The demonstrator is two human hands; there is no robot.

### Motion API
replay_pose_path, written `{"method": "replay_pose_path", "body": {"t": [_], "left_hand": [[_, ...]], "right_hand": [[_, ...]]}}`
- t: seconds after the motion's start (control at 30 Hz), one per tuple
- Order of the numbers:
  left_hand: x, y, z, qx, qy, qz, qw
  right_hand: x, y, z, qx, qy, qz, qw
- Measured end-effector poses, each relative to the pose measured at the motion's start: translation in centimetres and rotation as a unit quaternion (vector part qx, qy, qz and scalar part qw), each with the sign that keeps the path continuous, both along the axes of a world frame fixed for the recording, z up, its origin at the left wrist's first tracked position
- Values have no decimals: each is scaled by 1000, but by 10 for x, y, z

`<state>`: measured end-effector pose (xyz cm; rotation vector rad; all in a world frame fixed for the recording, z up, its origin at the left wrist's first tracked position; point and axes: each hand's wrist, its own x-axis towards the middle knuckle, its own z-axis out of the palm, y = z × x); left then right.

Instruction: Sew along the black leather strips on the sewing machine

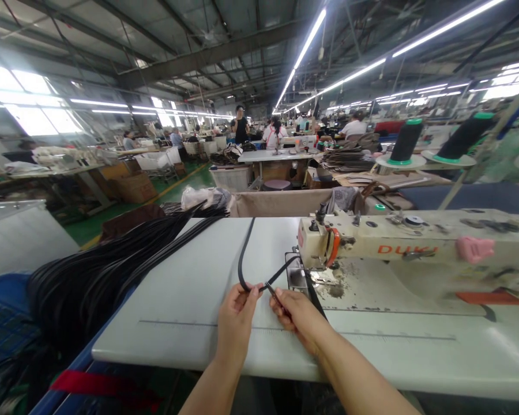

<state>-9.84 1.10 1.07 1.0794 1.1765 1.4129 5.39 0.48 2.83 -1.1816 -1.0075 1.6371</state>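
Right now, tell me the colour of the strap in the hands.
Black, clearest in the head view: strap.

Bright overhead tube light, warped edges

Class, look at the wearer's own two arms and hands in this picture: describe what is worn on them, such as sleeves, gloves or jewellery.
Both forearms are bare up to the picture's lower edge: no sleeves show. The left hand and right hand wear no gloves. No ring, watch or bracelet is visible on either hand or wrist, and there are no markings or bandages to be seen.
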Motion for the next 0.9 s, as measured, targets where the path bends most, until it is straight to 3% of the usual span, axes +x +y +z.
{"method": "replay_pose_path", "body": {"t": [0.23, 0.3, 0.33, 0.43, 0.5, 0.57, 0.7, 0.9], "left_hand": [[-14, 1, -9, 9, 40, -14, 999], [-24, 6, -10, 1, 64, -32, 997], [-30, 8, -10, -11, 69, -40, 997], [-46, 13, -7, -42, 97, -54, 993], [-57, 17, -6, -46, 132, -60, 988], [-70, 22, -7, -50, 168, -58, 983], [-101, 35, -17, -64, 247, -16, 967], [-173, 58, -23, -61, 419, 36, 905]], "right_hand": [[13, -6, -2, 76, -124, -25, 989], [25, -15, -4, 140, -254, -55, 955], [32, -21, -5, 186, -350, -71, 916], [53, -39, -12, 272, -628, -98, 723], [62, -49, -17, 243, -712, -74, 654], [67, -55, -21, 197, -742, -27, 640], [68, -57, -24, 151, -750, 33, 643], [73, -49, -35, 152, -732, 21, 664]]}}
